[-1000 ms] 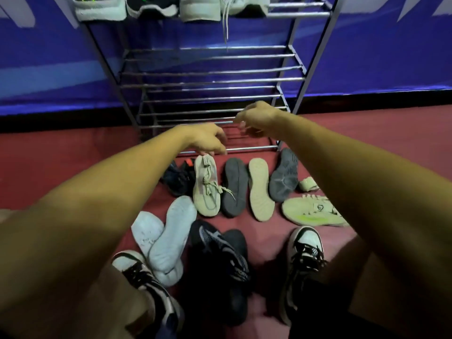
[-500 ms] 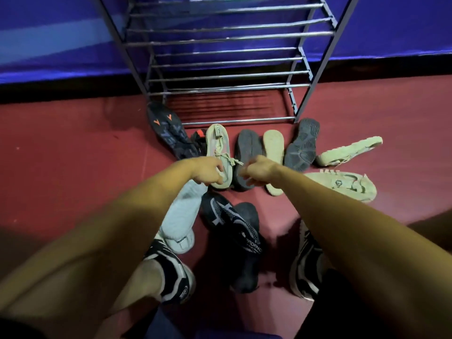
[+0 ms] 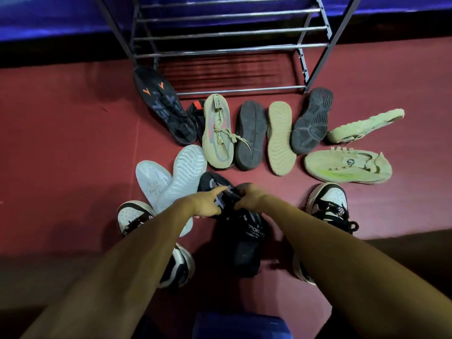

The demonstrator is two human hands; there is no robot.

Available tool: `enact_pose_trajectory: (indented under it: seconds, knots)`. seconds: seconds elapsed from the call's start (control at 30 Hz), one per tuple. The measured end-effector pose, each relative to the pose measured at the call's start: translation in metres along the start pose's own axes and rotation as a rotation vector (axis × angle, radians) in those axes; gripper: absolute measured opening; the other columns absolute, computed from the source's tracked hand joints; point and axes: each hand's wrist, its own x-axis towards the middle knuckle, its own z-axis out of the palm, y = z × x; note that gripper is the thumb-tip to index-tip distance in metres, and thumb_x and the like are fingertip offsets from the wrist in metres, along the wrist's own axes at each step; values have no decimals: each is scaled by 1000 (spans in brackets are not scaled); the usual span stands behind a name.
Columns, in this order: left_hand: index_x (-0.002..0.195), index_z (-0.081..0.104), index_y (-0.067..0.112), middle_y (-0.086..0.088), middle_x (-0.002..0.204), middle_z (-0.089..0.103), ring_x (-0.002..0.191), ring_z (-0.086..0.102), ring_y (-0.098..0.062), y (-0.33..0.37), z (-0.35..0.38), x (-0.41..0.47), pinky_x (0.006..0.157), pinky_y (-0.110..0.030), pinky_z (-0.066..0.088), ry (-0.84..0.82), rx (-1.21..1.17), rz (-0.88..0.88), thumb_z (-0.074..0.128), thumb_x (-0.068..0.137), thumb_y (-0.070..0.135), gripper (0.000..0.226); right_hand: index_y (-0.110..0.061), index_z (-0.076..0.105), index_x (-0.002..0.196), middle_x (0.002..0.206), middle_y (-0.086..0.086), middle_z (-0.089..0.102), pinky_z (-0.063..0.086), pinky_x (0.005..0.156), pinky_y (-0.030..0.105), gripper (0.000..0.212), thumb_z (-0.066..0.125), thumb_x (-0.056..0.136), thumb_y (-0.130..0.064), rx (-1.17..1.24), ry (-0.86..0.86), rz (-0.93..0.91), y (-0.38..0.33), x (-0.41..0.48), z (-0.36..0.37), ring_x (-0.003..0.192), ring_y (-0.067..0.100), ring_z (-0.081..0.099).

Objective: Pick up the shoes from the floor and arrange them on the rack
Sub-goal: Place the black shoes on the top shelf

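Note:
A pair of black shoes with white patterning (image 3: 247, 231) lies on the red floor directly in front of me. My left hand (image 3: 208, 204) grips the near shoe's upper from the left, index finger stretched over its toe. My right hand (image 3: 249, 199) curls round the shoes from the right. Beyond them lie several loose shoes: a beige laced shoe (image 3: 217, 133), a dark sole (image 3: 250, 135), a beige sole (image 3: 280, 138), and a black shoe with orange marks (image 3: 163, 106). The metal rack (image 3: 230, 47) stands behind them, its lower bars bare.
Two white soles (image 3: 171, 179) overlap at the left. Two pale green shoes (image 3: 347, 165) and a dark upturned sole (image 3: 311, 121) lie at the right. My own black-and-white sneakers (image 3: 330, 204) flank the pile. A blue wall runs behind the rack.
Both hands have drawn back from the row of shoes by the rack, down to the black pair close to me, and closed on it. The view has tilted downward.

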Motion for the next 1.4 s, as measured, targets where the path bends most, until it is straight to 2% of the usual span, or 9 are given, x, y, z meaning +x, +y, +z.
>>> enact_pose_trajectory:
  seconds: [0.17,0.37,0.6,0.77,0.97,1.23,1.3,1.33,1.4]
  knots:
    - [148,20,53,-1,74,50,61,43,-16,-6,3,9,58,-27,42,23,-151,14,55,91,12,78,-17,65,124,117,5,69,48,77,24,43,69,81,-18,-75,30,3,1,3,-4,104,24,65]
    - [146,24,55,-1,63,49,53,43,-11,4,-22,3,49,-21,36,-8,-217,35,55,90,9,78,-10,67,95,90,8,63,49,70,33,13,58,86,-9,2,73,27,-2,-2,-34,79,22,57]
    - [146,33,49,-6,70,55,47,41,-12,32,-55,-21,46,-23,36,-71,-104,68,57,79,-10,92,2,69,111,94,16,67,44,62,33,29,57,88,-11,-29,12,44,-27,-21,-84,73,23,55]
    - [143,47,29,5,132,50,114,55,-18,54,-93,-48,87,-20,43,49,89,135,80,79,19,73,-3,64,74,72,11,66,49,66,33,10,62,82,-8,139,-126,106,-54,-50,-116,71,24,61]
    - [121,64,20,2,91,64,70,55,-10,72,-148,-78,56,-17,43,120,15,242,82,77,31,49,-16,56,71,73,1,57,43,70,21,8,63,72,-18,236,-117,122,-93,-89,-170,62,12,53]
    - [121,60,24,2,118,58,105,55,-19,116,-233,-154,86,-30,45,233,28,325,73,84,47,45,-11,49,65,60,5,50,34,39,16,30,41,93,-1,399,37,-147,-137,-153,-249,40,7,45]
    - [132,55,17,4,111,58,93,41,-9,129,-247,-172,71,-24,44,280,48,362,70,87,43,53,-13,42,61,53,3,44,32,39,15,37,34,93,2,432,79,-187,-147,-167,-264,37,7,43]
    - [133,54,15,4,104,57,124,49,-28,135,-253,-181,63,-22,42,309,59,380,69,88,42,54,-14,40,61,54,2,42,32,40,15,37,32,93,2,455,108,-207,-152,-173,-271,37,6,42]
    - [128,56,18,1,98,57,83,56,-17,145,-264,-195,64,-25,41,361,70,419,71,86,47,53,-18,39,64,60,2,40,33,41,15,35,32,94,0,478,161,-246,-159,-185,-283,38,5,41]
